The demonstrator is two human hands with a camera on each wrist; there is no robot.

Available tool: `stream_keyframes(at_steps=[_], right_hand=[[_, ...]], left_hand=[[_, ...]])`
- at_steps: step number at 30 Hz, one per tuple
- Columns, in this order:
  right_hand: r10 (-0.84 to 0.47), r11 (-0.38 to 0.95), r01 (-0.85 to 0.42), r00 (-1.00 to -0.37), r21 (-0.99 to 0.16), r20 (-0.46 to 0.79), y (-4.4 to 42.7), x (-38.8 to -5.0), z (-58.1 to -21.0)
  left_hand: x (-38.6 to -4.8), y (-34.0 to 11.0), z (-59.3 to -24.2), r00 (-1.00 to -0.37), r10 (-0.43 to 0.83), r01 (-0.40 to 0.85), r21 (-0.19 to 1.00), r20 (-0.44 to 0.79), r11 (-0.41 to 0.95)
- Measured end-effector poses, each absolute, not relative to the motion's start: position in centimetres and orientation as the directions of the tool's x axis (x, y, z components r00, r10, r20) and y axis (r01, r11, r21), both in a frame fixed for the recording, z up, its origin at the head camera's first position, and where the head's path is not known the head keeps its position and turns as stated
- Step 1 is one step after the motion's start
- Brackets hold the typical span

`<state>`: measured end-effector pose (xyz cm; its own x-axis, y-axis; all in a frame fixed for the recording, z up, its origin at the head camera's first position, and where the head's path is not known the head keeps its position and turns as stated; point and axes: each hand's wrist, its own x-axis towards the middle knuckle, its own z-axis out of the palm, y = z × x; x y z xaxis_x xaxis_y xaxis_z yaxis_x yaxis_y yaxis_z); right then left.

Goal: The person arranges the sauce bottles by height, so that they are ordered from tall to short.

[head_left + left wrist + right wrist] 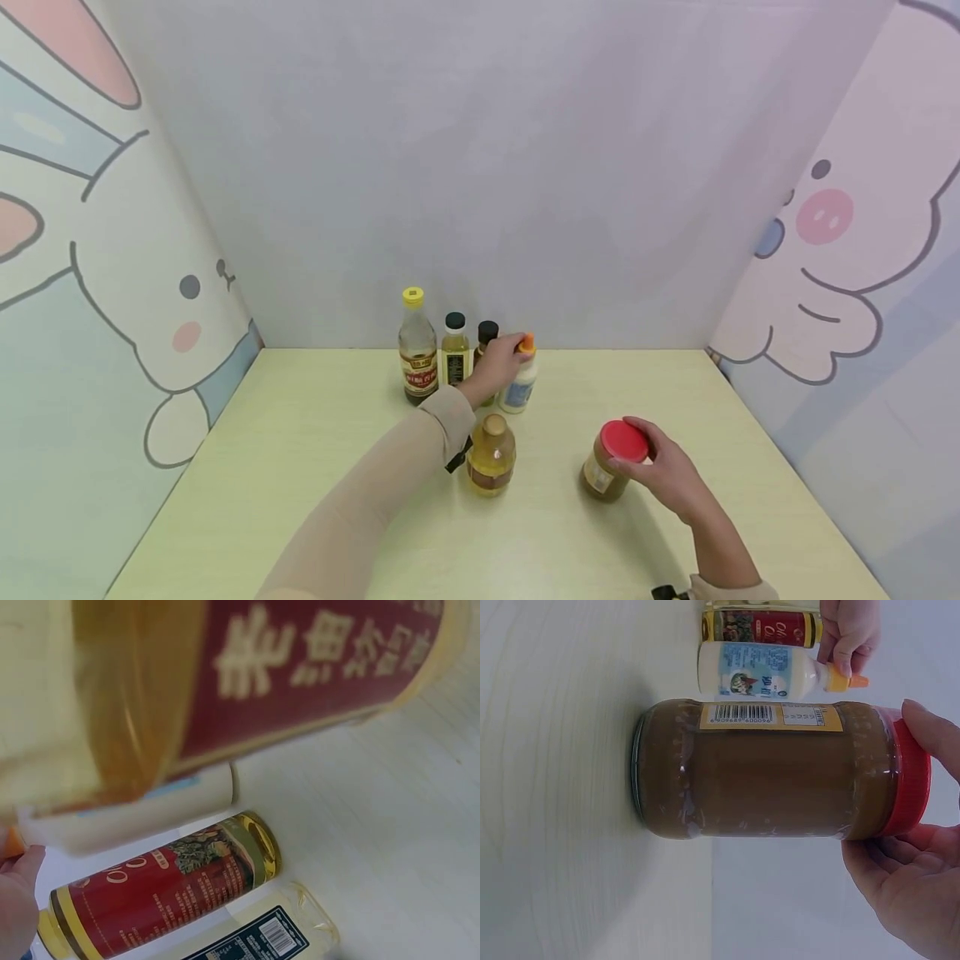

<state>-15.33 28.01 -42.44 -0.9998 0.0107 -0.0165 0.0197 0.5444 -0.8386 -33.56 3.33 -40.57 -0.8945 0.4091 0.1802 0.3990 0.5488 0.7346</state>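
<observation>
My left hand [497,364] pinches the orange cap of a white squeeze bottle [517,392] standing at the back of the table. Its thumb shows against that cap in the right wrist view. My right hand [670,473] grips the red lid of a jar of brown spread [772,780], thumb on one side and fingers on the other. The jar's base is at or just above the table; I cannot tell which. A round-bodied oil bottle [491,462] stands below my left wrist and fills the top of the left wrist view, blurred.
Left of the squeeze bottle stand a red-labelled olive oil bottle [165,889], partly hidden by my left hand, a black-capped oil bottle [455,350] and a tall yellow-capped bottle [417,350]. Behind the pale table [300,467] rises a plain wall [450,167]; cartoon-printed panels flank it.
</observation>
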Motion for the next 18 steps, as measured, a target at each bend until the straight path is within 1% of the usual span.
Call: stream_keyframes(at_steps=[8, 18], right_hand=[[0.013, 0.555, 0.019, -1.000, -0.832, -0.013, 28.13, -15.31, -42.44], [0.006, 0.547, 0.018, -1.000, -0.837, -0.017, 28.04, -15.38, -42.52]], left_hand=[[-33.56, 3.26, -40.42, -0.894, 0.412, 0.404, 0.717, 0.177, 0.568], [-32.61, 3.14, -40.25, -0.924, 0.362, 0.319, 0.775, 0.125, 0.545]])
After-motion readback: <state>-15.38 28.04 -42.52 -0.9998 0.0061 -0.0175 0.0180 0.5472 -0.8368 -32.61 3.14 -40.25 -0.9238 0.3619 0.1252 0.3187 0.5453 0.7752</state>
